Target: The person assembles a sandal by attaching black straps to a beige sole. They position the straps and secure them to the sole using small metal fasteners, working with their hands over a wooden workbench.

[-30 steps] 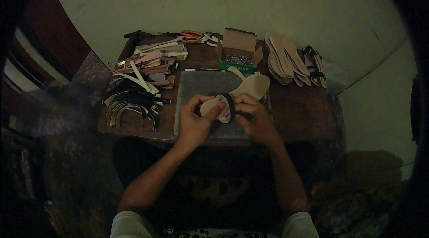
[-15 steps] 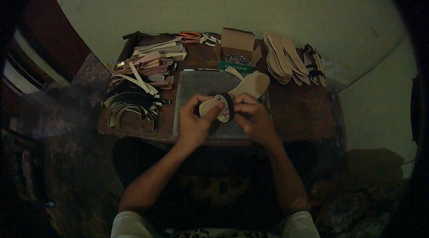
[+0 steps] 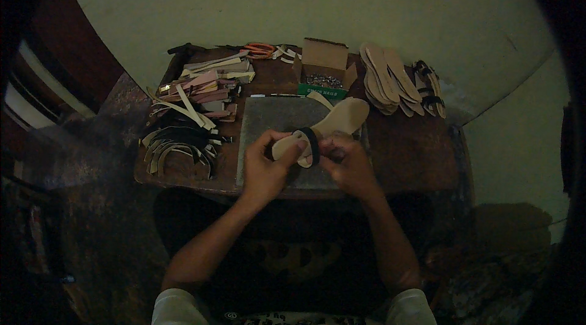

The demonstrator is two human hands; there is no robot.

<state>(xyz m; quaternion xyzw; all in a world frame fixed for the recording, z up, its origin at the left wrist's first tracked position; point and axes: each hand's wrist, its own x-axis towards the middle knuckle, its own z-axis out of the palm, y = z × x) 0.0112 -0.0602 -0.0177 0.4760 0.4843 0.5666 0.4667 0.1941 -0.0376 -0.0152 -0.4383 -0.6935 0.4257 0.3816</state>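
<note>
Head view: "Where's the sole (image 3: 347, 116)?"

"Held over the grey slab (image 3: 265, 119), towards the near edge of the surface (image 3: 415, 151) — broad end pointing at the far right corner, black strap (image 3: 313, 147) across the narrower part."

"And the hands?"

"The left hand (image 3: 266, 163) pinches the narrow end, thumb on top. The right hand (image 3: 350, 163) has its fingers curled in by the strap's right side — whether they pinch it, I can't tell."

"What's around them?"

"Pale and pink strips (image 3: 207, 88) and black strips (image 3: 174, 140) along the left edge, an open box (image 3: 325, 53) of small metal pieces at the far edge, stacked soles (image 3: 381, 78) near the far right corner."
</note>
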